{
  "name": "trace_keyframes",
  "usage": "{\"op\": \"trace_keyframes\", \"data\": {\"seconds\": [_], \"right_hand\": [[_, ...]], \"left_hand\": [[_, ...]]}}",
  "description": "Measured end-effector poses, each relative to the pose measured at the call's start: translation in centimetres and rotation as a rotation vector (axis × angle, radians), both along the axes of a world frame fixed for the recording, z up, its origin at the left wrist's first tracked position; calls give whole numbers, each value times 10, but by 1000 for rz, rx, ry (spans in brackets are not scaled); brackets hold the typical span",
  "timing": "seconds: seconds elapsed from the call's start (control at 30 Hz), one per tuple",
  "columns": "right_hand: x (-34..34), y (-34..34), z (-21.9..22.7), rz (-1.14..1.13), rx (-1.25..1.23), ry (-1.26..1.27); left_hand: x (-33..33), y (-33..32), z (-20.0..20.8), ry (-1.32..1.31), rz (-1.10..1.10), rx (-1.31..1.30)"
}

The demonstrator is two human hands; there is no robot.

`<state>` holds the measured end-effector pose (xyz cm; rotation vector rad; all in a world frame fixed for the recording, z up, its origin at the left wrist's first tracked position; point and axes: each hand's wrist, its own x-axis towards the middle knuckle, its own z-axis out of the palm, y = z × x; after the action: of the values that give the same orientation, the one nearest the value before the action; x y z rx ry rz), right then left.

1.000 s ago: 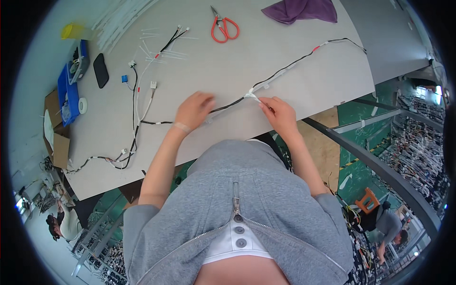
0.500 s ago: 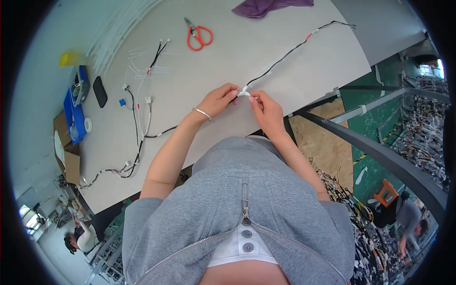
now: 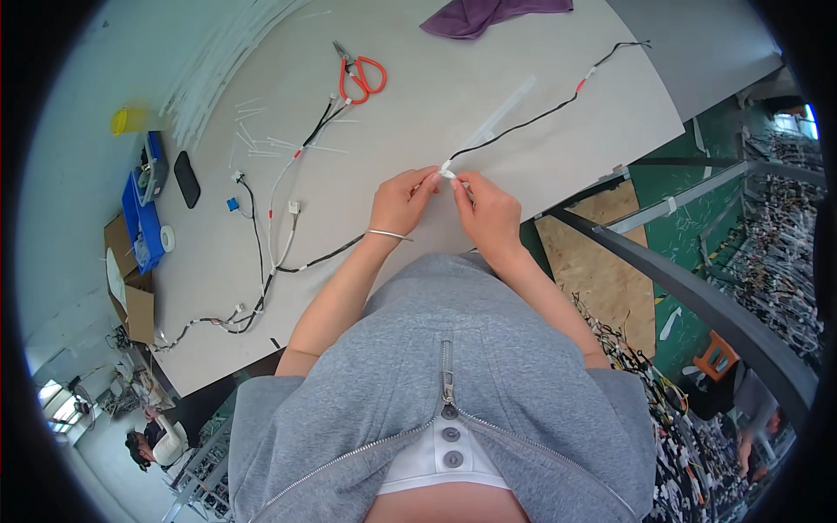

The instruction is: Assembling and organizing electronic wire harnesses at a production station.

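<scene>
A wiring harness point(image 3: 514, 128) of black and white wires with red bands runs across the table. My left hand point(image 3: 405, 200) pinches it near the table's front edge, fingertips closed at a small white piece point(image 3: 447, 172) on the wire. Close beside it, my right hand point(image 3: 486, 209) grips that white piece between thumb and finger. Whether the piece is tape or a tag, I cannot tell. From my left hand, the harness continues leftward into several branches with white connectors point(image 3: 294, 207) and a blue connector point(image 3: 233, 204). Two branch ends lie against the red-handled scissors point(image 3: 356, 77).
Thin white cable ties point(image 3: 253, 144) lie scattered near a black phone point(image 3: 187, 179). Blue bins point(image 3: 139, 228), a tape roll point(image 3: 167, 238) and a cardboard box point(image 3: 139, 309) line the left edge. A purple cloth point(image 3: 475, 16) lies at the back; a metal frame point(image 3: 689, 270) stands at right.
My hands have come closer together at the white piece. The left part of the harness has slid right, bringing its branch ends up to the scissors.
</scene>
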<state>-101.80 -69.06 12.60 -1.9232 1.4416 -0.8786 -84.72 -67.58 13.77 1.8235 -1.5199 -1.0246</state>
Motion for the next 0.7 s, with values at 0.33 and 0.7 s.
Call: {"op": "trace_keyframes", "data": {"seconds": [0.33,0.7], "right_hand": [[11,-11,-4,119,-128,167],[-20,-64,-8,-197,1049,-1466]], "left_hand": [[7,-5,0,135,136,-18],[14,-10,9,194,132,124]]}}
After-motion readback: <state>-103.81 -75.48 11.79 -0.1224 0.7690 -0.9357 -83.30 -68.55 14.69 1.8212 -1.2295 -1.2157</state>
